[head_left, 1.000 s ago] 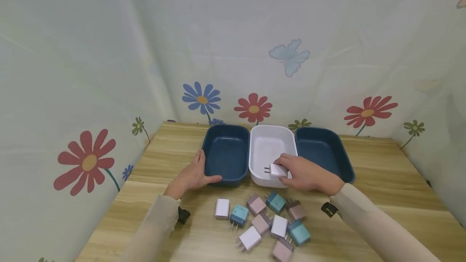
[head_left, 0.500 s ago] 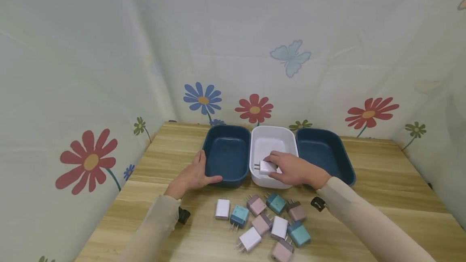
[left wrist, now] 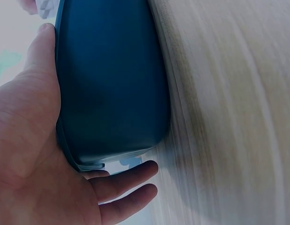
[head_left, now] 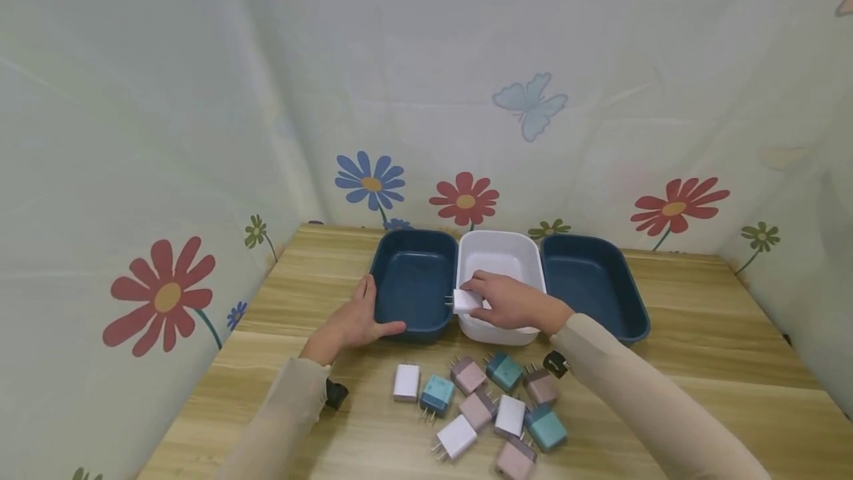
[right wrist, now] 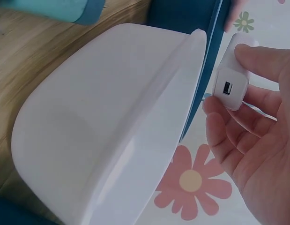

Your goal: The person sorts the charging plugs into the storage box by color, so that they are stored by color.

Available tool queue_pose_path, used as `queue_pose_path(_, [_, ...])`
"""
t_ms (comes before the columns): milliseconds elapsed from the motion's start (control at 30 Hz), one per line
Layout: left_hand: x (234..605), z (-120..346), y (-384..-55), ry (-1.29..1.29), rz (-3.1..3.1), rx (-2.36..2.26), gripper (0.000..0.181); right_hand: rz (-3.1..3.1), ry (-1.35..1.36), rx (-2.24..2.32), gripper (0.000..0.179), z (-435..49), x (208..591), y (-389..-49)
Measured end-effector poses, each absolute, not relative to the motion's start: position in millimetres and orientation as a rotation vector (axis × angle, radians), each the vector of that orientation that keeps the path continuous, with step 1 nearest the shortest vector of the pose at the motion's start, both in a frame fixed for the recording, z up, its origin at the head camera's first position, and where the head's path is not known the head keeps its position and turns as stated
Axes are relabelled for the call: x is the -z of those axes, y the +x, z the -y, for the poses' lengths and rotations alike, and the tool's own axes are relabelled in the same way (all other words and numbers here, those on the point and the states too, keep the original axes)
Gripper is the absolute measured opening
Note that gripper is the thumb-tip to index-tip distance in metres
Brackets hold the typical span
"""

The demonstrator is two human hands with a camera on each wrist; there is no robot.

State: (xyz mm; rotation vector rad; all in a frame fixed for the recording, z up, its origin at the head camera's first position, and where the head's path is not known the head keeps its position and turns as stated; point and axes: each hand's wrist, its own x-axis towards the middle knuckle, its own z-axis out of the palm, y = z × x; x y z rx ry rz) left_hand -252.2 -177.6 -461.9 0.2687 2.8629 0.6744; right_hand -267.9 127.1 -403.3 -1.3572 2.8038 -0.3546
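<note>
Between thumb and fingers my right hand [head_left: 512,302] pinches a white USB wall charger [head_left: 466,301]. Its prongs point left, over the shared edge of the white bin [head_left: 501,328] and the left dark blue bin [head_left: 415,272]. In the right wrist view the charger's USB port [right wrist: 227,88] faces the camera, and the charger is held above the rim level. My left hand [head_left: 352,323] rests against the near left corner of that blue bin, its thumb [left wrist: 41,51] along the rim and its fingers [left wrist: 126,183] stretched out past the side.
Several chargers lie loose in front of the bins, such as a white one [head_left: 406,382], a teal one [head_left: 437,395] and a pink one [head_left: 469,375]. A second dark blue bin [head_left: 593,280] stands right of the white one. A printed cloth [head_left: 426,95] hangs behind the wooden table [head_left: 320,258].
My right hand has carried the white charger leftward, from over the white bin to its left rim. The left hand and the loose chargers have stayed put.
</note>
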Motion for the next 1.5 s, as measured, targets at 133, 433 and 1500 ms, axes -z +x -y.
queue_pose_path(133, [462,178,-253,0.257,-2.861,-0.678,0.128,-2.801,-1.265,0.376,0.041,-121,405,-275])
queue_pose_path(433, [464,178,-254,0.278,-2.871,-0.643,0.129,-2.786,-1.232,0.402,0.041,-114,409,-286])
queue_pose_path(1500, [462,177,-253,0.274,-2.870,-0.678,0.121,-2.785,-1.018,0.468,0.043,-94,415,-304])
